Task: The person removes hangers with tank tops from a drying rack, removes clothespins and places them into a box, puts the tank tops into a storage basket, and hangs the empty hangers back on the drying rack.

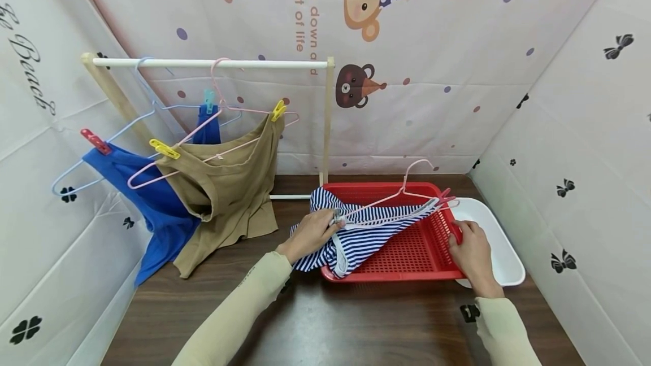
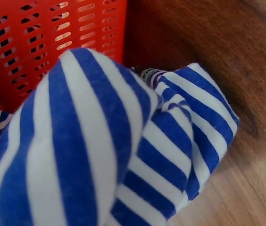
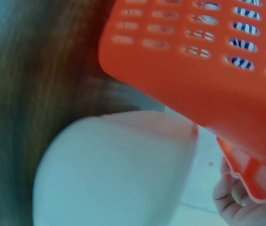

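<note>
My left hand pinches a blue-and-white striped garment at its pale edge, where the left end of a pink hanger meets it. A small greyish thing shows at these fingertips, too small to identify. At the hanger's right end, a red clothespin clips the garment. The cloth lies across a red basket and droops over its left side; its folds fill the left wrist view. My right hand grips the basket's right rim, fingers curled at the red edge in the right wrist view.
A white tray sits partly under the basket's right side. On the left, a rack carries a blue garment and a brown garment on hangers with clothespins. Printed cloth walls surround the wooden table.
</note>
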{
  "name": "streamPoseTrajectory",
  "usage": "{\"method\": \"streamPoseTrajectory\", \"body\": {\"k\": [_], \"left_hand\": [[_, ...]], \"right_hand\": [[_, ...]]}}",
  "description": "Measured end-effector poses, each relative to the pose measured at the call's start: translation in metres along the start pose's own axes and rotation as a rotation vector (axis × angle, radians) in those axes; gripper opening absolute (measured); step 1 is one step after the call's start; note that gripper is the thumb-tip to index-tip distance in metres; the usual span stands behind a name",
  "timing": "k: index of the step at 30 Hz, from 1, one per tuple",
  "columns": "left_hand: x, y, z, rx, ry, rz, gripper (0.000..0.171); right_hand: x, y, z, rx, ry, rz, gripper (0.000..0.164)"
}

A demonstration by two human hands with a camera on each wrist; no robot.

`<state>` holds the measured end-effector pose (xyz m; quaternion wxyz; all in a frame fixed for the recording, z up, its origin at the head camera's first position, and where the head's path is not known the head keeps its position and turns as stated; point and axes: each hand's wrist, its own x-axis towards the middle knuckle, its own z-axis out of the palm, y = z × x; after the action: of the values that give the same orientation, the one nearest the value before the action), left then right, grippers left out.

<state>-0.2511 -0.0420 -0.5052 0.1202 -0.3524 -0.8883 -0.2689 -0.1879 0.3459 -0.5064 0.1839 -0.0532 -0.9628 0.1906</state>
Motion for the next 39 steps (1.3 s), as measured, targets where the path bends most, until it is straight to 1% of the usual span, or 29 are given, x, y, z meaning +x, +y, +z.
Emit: {"method": "streamPoseTrajectory", "body": {"k": [4, 6, 8, 10, 14, 17, 20, 24, 30, 34, 39], "left_hand": [[0.000, 0.000, 0.001, -0.006, 0.012, 0.002, 0.033], [-0.001, 0.000, 0.001, -0.006, 0.009, -0.004, 0.033], [-0.001, 0.000, 0.002, -0.002, 0.004, -0.007, 0.032], [0.000, 0.000, 0.003, 0.006, 0.003, -0.007, 0.032], [0.000, 0.000, 0.003, 0.012, 0.009, -0.007, 0.031], [0.000, 0.000, 0.003, 0.009, 0.011, -0.008, 0.031], [0.000, -0.001, 0.003, 0.001, 0.007, -0.013, 0.032], [-0.001, -0.001, 0.004, -0.011, 0.000, -0.019, 0.034], [-0.001, -0.002, 0.004, -0.013, -0.003, -0.018, 0.033], [-0.001, -0.002, 0.004, -0.015, -0.010, -0.018, 0.033], [-0.001, -0.002, 0.004, -0.013, -0.010, -0.015, 0.034]], "right_hand": [[0.004, -0.001, -0.011, -0.047, -0.088, -0.028, 0.041], [0.007, -0.002, -0.018, -0.065, -0.113, -0.045, 0.040], [0.011, -0.003, -0.028, -0.068, -0.099, -0.074, 0.037], [0.016, -0.004, -0.038, -0.057, -0.055, -0.113, 0.034], [0.032, -0.009, -0.060, 0.004, 0.032, -0.226, 0.031], [0.045, -0.012, -0.074, 0.041, 0.024, -0.292, 0.034], [0.056, -0.015, -0.083, 0.034, -0.017, -0.331, 0.038], [0.067, -0.017, -0.088, -0.003, -0.081, -0.366, 0.045], [0.077, -0.021, -0.086, -0.033, -0.185, -0.415, 0.051], [0.080, -0.023, -0.083, -0.045, -0.250, -0.410, 0.051], [0.082, -0.023, -0.078, -0.034, -0.290, -0.382, 0.044]]}}
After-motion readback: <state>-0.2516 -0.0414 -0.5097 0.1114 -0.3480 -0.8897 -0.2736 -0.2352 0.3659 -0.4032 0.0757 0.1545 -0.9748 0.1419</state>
